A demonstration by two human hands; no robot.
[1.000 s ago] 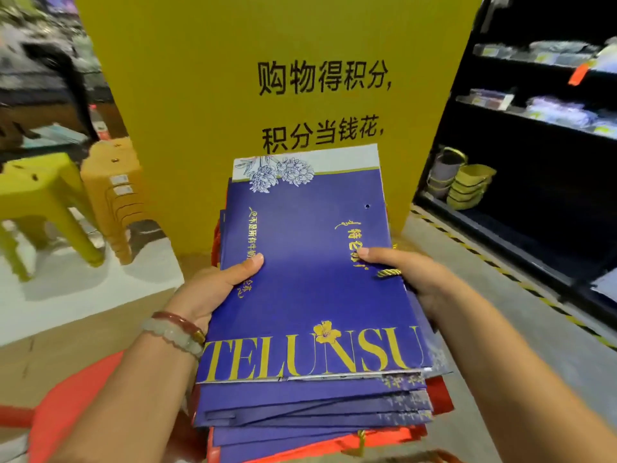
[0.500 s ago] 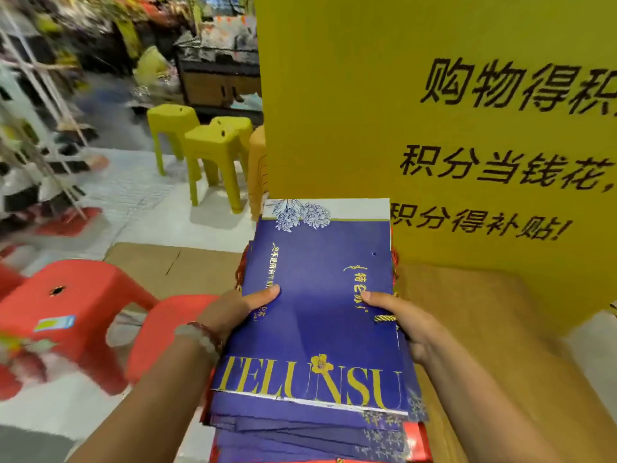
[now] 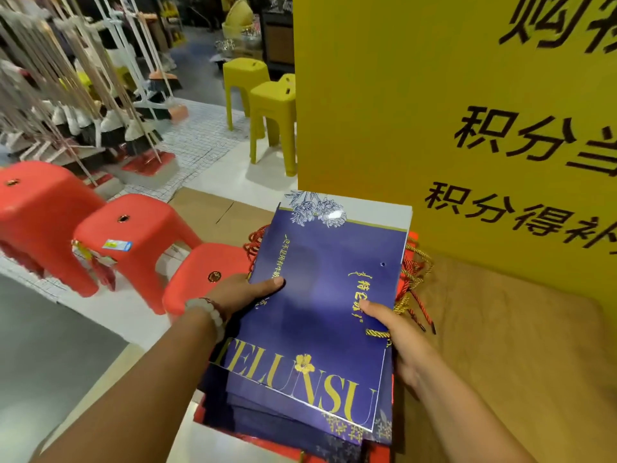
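I hold a stack of flat blue paper gift bags (image 3: 320,295) with gold TELUNSU lettering, held out in front of me. My left hand (image 3: 243,292) grips the stack's left edge, thumb on the top bag. My right hand (image 3: 397,339) grips the right edge, thumb on top beside a gold cord handle (image 3: 377,333). Red bags lie under the blue ones, and red and gold cords (image 3: 414,279) spill out on the right.
A tall yellow sign (image 3: 417,111) with black characters stands right behind the stack. Brown cardboard (image 3: 500,345) covers the floor on the right. Three red stools (image 3: 133,235) stand to the left, yellow stools (image 3: 267,101) farther back, and hanging brooms (image 3: 100,105) at far left.
The view has swung to the left and nearer the yellow sign. More red stools and the broom rack have come into sight. Both hands keep the same grip on the stack.
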